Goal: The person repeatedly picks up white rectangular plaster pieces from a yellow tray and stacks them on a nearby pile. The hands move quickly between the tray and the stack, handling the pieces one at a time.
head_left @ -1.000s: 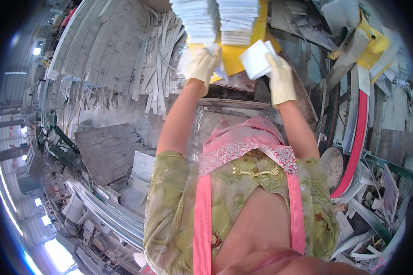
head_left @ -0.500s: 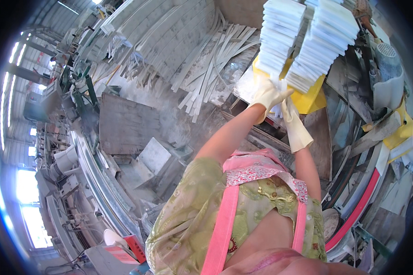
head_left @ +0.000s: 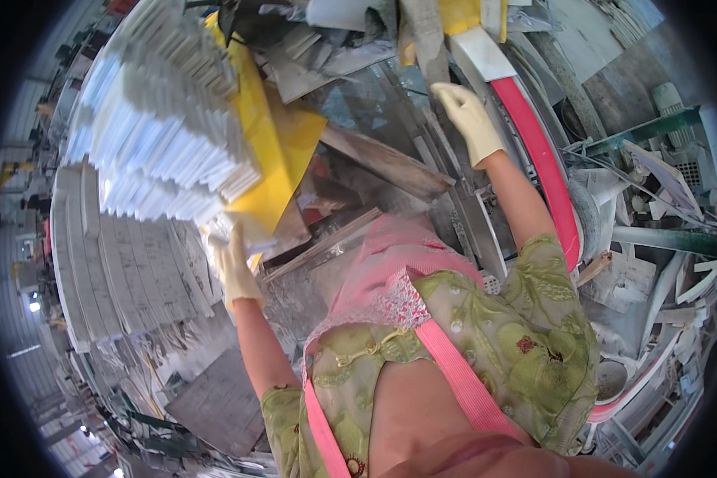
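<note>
White tiles (head_left: 159, 151) piled at ten o'clock, in at least two rows; single tiles too many and too blurred to count. Nearest, from the middle toward six o'clock: one pink apron (head_left: 390, 275) with two straps (head_left: 474, 378). Next, at nine o'clock, one left hand (head_left: 233, 259), pale-gloved, fingers at the near end of the pile; cannot tell, through the blur, whether grasping a tile. At one o'clock, one right hand (head_left: 458, 111), likewise gloved, fingers loosely bent, nothing visible between them. Just changed: both hands together at the tiles half a second ago, now well apart, with the view swung round and the pile shifted from one o'clock to ten. Likely meaning: contact with the pile down to the left hand alone. Farther: one yellow sheet (head_left: 283, 171) beneath and beside the tiles, one wooden plank (head_left: 386, 163) at twelve o'clock, one long red strip (head_left: 538, 155) at two. Farthest: one green beam (head_left: 645, 130) at two o'clock, another at three.
</note>
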A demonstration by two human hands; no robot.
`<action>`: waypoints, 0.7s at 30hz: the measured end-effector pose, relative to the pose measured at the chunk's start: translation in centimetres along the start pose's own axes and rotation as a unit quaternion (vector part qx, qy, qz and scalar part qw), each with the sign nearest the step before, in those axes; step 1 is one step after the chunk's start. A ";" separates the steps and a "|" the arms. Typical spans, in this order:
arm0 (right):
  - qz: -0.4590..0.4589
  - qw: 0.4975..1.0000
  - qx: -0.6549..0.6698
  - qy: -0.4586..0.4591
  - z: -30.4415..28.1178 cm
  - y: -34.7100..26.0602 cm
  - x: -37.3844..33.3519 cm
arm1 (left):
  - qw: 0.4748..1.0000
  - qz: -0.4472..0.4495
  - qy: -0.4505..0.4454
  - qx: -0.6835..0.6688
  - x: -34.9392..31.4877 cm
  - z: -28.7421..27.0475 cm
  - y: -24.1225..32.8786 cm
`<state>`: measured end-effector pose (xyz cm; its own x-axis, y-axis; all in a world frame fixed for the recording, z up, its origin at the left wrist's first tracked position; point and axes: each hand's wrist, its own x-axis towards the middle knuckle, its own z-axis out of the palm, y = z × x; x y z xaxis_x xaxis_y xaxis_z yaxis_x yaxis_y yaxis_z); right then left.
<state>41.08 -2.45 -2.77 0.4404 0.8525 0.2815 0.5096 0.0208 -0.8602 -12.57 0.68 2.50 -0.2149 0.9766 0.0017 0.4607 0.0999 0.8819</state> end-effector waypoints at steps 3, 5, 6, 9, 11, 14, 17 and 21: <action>0.001 0.977 -0.168 0.134 -5.4 5.1 4.2 | 0.996 -0.079 -0.031 -0.020 -0.1 -0.3 0.8; -0.003 0.927 -0.352 0.131 -8.4 8.6 7.0 | 0.996 -0.085 -0.020 -0.014 -0.2 0.1 1.2; 0.012 0.907 -0.405 0.118 -9.4 10.2 7.7 | 0.996 -0.091 -0.001 -0.009 -0.1 0.5 1.5; -0.012 0.902 -0.427 0.070 -10.1 13.1 11.7 | 0.990 -0.082 -0.020 -0.112 -0.5 0.9 2.2; 0.056 0.962 -0.253 0.084 -8.3 13.3 14.2 | 0.990 -0.116 0.009 -0.074 -1.4 0.7 2.6; 0.029 0.940 -0.340 0.033 -5.9 13.0 18.2 | 0.974 -0.211 0.064 0.045 -2.2 0.9 3.1; 0.013 0.880 -0.472 0.047 -4.5 13.8 19.6 | 0.966 -0.176 0.030 0.189 -1.3 0.6 3.2; 0.026 0.836 -0.538 0.104 -5.2 15.6 18.4 | 0.963 -0.136 0.045 0.227 -1.0 0.3 3.1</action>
<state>60.98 10.87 -8.79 0.5447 0.7258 0.4201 0.8063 -0.5910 -0.0244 -10.69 0.11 5.08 -0.4456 0.8840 -0.1413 0.7017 0.4429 0.5581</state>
